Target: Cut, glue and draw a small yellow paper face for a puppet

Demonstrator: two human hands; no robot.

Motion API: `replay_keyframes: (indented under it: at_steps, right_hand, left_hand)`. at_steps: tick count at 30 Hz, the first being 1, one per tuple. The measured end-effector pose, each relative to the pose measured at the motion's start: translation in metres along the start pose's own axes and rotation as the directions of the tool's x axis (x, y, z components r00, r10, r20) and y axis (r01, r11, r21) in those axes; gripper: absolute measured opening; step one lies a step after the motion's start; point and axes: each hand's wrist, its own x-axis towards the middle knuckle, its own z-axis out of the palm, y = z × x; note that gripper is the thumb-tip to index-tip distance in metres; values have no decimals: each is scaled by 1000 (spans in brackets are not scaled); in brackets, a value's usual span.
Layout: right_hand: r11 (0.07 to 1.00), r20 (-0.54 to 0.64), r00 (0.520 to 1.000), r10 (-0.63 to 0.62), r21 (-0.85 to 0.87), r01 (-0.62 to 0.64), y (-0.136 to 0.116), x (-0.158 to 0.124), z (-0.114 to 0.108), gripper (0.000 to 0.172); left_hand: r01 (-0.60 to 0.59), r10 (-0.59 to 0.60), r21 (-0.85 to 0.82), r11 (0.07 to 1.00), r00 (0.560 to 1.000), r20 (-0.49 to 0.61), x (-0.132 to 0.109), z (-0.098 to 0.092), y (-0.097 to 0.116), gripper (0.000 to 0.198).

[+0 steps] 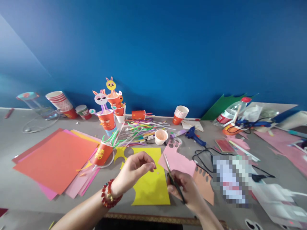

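right hand (pixel 185 182): grip clamped on one scissors (pixel 176 185) | left hand (pixel 137 168): grip, cannot tell | one yellow sheet (pixel 152 193)

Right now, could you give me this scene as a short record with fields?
Left hand: curled over the yellow sheet; cannot tell whether it holds anything
Right hand: holding scissors
Yellow sheet: rounded cutouts along its left side
Left side: fanned coloured sheets, orange-red on top
Back: red cups topped with eared paper faces
Right side: blue glue gun, red-capped bottle
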Motion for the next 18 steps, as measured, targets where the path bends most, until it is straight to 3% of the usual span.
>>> replay_keyframes:
  at_steps: [3, 8, 13, 18]
  right_hand:
    - [972, -125, 992, -25, -234, -5, 9, -5, -8, 32]
    - [837, -279, 953, -121, -545, -53, 29, -14, -19, 24]
    - [755, -377, 905, -196, -647, -106, 46, -19, -24, 35]
    - [694, -373, 905, -205, -707, -134, 50, -16, -23, 31]
  left_hand:
    - [-4, 3, -70, 998, 1000, -14, -1, 3, -3, 23]
    - [-87, 86, -113, 990, 996, -17, -4, 4, -10, 21]
    - [-109, 112, -142, 984, 994, 13, -7, 4, -14, 20]
    - [-61, 62, -156, 986, 998, 5, -6, 5, -18, 25]
